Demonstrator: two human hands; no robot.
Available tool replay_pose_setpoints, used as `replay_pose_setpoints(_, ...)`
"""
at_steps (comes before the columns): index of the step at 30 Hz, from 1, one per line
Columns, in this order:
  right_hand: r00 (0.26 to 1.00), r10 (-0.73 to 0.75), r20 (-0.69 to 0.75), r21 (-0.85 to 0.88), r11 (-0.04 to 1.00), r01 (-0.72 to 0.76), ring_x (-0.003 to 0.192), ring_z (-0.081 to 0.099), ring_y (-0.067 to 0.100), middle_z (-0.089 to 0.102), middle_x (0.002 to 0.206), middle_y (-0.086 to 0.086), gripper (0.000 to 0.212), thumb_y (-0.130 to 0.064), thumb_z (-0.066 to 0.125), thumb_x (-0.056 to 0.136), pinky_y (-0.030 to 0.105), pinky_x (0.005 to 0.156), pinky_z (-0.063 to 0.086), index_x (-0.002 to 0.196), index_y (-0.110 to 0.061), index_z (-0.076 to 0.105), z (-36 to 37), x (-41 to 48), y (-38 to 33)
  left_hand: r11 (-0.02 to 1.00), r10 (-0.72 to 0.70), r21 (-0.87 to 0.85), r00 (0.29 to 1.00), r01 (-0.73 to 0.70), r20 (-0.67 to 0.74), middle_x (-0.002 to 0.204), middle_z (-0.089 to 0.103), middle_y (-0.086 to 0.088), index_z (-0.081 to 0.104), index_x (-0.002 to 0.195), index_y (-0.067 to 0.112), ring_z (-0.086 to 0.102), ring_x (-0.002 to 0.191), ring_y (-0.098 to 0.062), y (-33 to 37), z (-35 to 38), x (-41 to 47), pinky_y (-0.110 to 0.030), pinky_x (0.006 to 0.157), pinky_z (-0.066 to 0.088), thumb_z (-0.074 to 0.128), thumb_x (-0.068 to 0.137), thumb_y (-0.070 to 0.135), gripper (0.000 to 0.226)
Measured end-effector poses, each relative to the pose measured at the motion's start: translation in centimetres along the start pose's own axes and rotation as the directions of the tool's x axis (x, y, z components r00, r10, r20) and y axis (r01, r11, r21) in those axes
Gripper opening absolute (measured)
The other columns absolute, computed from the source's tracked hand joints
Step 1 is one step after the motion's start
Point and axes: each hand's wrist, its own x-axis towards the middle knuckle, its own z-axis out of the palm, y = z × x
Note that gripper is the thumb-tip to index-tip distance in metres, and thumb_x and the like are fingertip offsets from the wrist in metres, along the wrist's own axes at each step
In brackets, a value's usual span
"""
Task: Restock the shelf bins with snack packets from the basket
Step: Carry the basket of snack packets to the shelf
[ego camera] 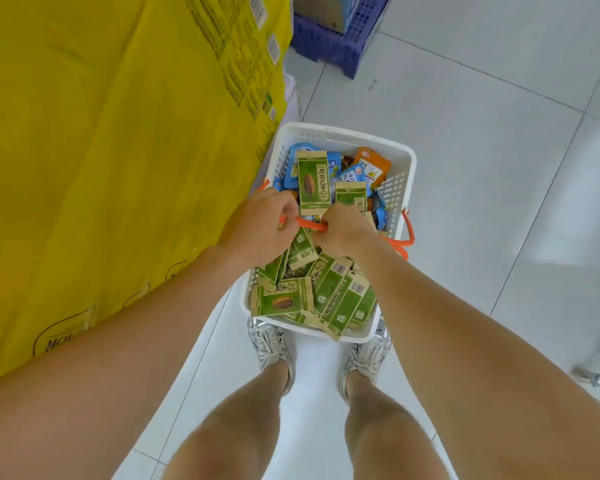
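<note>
Fingers of both hands curl round orange handle (307, 224): left hand (261, 226), right hand (344, 232). Yellow sack (111, 161) left, crowding white basket (400, 188) on tiled floor (482, 150); purple crate (347, 36) beyond. Green sunflower-seed packets (329, 299) fill basket, blue packets (352, 174) and an orange packet (373, 164) behind.

Green packet (313, 183): "原香瓜子"; other print illegible.

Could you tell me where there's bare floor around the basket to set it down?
Bare tiles lie right of the white basket, toward the purple crate. The left is crowded by yellow cartons; shoes sit below.
</note>
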Motion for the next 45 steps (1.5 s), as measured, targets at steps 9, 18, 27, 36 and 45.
replay_pose_setpoints(9,0.966,0.087,0.245,0.101,0.988,-0.115,0.058,0.059,0.021,0.058,0.064,0.002,0.069,-0.083,0.045,0.07,0.034,0.067,0.056,0.069,-0.015,0.054,-1.9,-5.3,-1.2,0.99,-0.131,-0.024,0.969,0.139,0.211,0.091,0.07,0.011,0.065,0.095,0.033,0.066,0.087,-0.014,3.4,-2.4,-1.3,-0.046,0.076,0.06,0.052,0.096,0.037,0.014)
replay_pose_setpoints(18,0.956,0.26,0.133,0.674,0.684,-0.279,0.074,0.073,0.031,0.075,0.072,0.009,0.086,-0.074,0.015,0.078,0.05,0.088,0.057,0.089,-0.011,0.072,-5.7,-18.8,-1.5,0.832,-0.485,0.09,0.64,0.547,0.596,0.106,0.067,-0.008,0.05,0.108,0.02,0.073,0.09,-0.03,13.3,-6.2,-6.4,-0.042,0.081,0.063,0.034,0.105,0.056,0.04)
replay_pose_setpoints(27,0.913,0.389,0.124,0.942,0.243,-0.232,0.069,0.074,0.038,0.075,0.078,0.019,0.071,-0.065,0.022,0.087,0.045,0.069,0.063,0.099,-0.017,0.072,-4.0,-38.1,-2.8,0.208,-0.44,-0.575,0.6,0.791,0.668,0.08,0.071,-0.016,0.061,0.077,0.012,0.067,0.066,-0.029,25.6,-8.1,-16.4,-0.034,0.072,0.055,0.05,0.095,0.037,0.033)
replay_pose_setpoints(36,0.793,0.586,0.167,0.983,-0.157,-0.091,0.076,0.076,0.041,0.077,0.09,0.023,0.079,-0.076,0.033,0.089,0.045,0.071,0.064,0.108,-0.007,0.068,1.6,-57.9,-1.8,0.604,-0.26,-0.359,0.601,0.712,0.755,0.094,0.076,-0.018,0.068,0.107,0.007,0.069,0.085,-0.033,37.7,-6.9,-30.9,-0.047,0.101,0.051,0.051,0.086,0.048,0.048)
replay_pose_setpoints(45,0.74,0.642,0.202,0.842,-0.5,0.203,0.076,0.071,0.036,0.076,0.092,0.027,0.082,-0.058,0.011,0.105,0.045,0.078,0.053,0.105,0.0,0.07,16.6,-81.2,-4.2,0.888,-0.171,-0.1,0.525,0.448,0.834,0.095,0.075,-0.019,0.072,0.097,0.008,0.068,0.083,-0.033,44.4,-0.2,-55.9,-0.044,0.091,0.056,0.049,0.062,0.023,0.045)
